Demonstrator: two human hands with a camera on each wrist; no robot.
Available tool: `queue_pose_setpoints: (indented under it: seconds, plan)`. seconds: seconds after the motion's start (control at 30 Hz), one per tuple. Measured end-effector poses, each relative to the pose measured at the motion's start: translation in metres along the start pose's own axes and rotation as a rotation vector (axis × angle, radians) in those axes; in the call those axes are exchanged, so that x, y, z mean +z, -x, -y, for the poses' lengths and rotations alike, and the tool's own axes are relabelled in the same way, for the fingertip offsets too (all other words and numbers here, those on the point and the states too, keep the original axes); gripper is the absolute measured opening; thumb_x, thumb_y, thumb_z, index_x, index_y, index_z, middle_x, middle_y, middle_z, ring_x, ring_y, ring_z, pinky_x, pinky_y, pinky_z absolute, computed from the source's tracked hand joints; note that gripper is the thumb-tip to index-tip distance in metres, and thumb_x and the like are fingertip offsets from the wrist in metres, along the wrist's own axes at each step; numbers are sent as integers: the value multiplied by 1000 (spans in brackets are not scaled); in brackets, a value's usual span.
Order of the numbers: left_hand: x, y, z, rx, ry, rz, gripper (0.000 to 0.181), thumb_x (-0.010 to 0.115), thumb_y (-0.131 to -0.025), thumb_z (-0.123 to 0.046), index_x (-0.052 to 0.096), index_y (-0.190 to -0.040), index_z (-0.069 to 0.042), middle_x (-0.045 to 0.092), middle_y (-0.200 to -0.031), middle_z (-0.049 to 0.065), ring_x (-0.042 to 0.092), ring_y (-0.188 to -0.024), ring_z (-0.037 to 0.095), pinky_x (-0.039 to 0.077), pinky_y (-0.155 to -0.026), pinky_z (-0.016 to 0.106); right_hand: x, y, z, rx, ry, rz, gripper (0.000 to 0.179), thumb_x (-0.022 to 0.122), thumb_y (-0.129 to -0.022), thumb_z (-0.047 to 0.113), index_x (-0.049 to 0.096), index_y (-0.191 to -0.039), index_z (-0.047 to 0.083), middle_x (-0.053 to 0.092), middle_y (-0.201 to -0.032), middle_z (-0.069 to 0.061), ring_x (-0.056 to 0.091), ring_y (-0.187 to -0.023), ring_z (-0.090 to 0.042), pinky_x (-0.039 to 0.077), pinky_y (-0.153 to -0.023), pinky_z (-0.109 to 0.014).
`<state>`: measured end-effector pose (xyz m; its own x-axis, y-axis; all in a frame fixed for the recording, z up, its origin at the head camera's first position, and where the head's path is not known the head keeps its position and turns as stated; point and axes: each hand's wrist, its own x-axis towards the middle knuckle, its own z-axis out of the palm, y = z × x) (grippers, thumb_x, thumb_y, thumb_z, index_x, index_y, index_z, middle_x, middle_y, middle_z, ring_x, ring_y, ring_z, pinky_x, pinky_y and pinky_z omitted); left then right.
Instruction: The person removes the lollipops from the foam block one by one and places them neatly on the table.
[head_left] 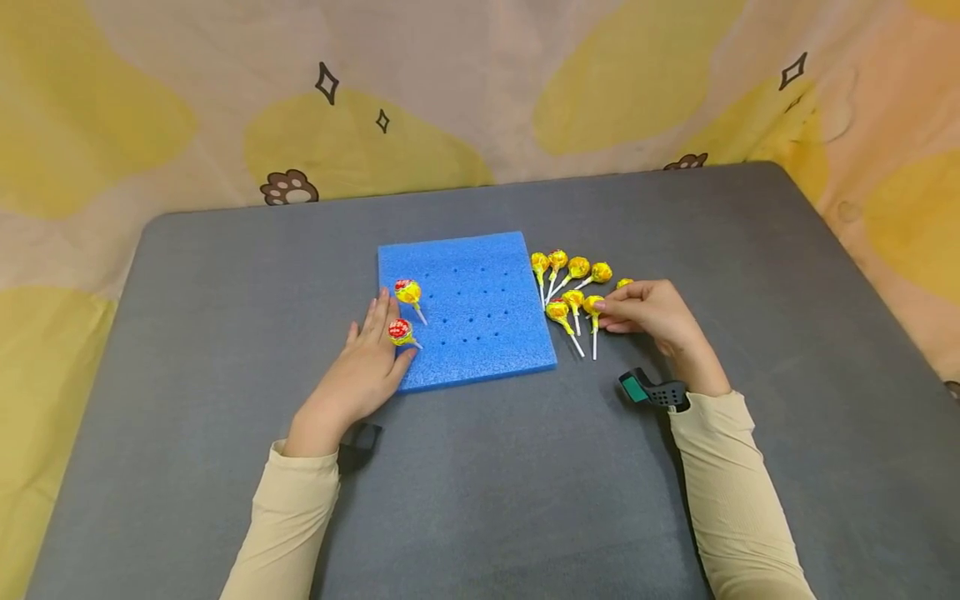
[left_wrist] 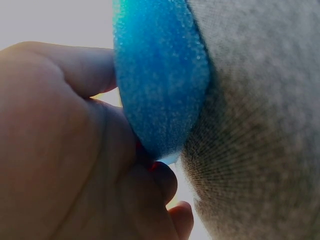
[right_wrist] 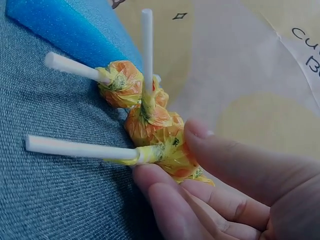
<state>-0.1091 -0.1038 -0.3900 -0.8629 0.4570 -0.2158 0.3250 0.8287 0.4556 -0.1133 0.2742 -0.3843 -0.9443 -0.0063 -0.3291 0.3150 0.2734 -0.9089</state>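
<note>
With the right hand [head_left: 648, 317] I have a grip closed narrow, thumb and fingers around the wrapped head of one lollipop [head_left: 595, 327]. It lies at the fingertips, on the side of the hand towards the blue foam board [head_left: 510, 352], with its white stick running back towards the wearer. That axis is what I judge matters: the board is off to the left of this grip, its small holes [head_left: 471, 320] open upward, and the stick points along the bench [head_left: 495, 492] rather than down. The right hand is clearly the nearer one; whether the stick's free end touches the bench I cannot tell.

The left hand [head_left: 367, 367] spreads fairly straight fingers along the board's left edge, touching it and pinching nothing that I can see. Beside those fingers, an upper lollipop [head_left: 408, 293] and a lower lollipop [head_left: 401, 332] stand tilted in the foam.

The other lollipops [head_left: 557, 310] crowd between the board and my right grip, one partly hidden behind the fingers, so I read the room there as tight. The bench is dark grey, with a woven look up close; a patterned cloth [head_left: 427, 75] hangs behind it.
</note>
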Motion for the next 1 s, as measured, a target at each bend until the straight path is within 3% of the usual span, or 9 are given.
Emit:
queue_pose_setpoints:
  seconds: [0.43,1.0]
  plan:
    - [-1,0,1,11,14,8,73,44,-100,-28,2,-149,5,-11,-157,17,-7,-144,32,4,-111,57,1,-1,-1,-14,85,-64,34,70,-87,12,62,-104,-17,70,-82,-4,68,-67,-8,56,-64,-27]
    - [0,0,2,34,17,-7,75,45,-100,-28,0,-149,6,-10,-157,19,-7,-143,34,4,-110,59,-2,4,1,-34,105,-90,28,69,-87,7,64,-100,-17,68,-76,-2,64,-64,-6,55,-62,-24]
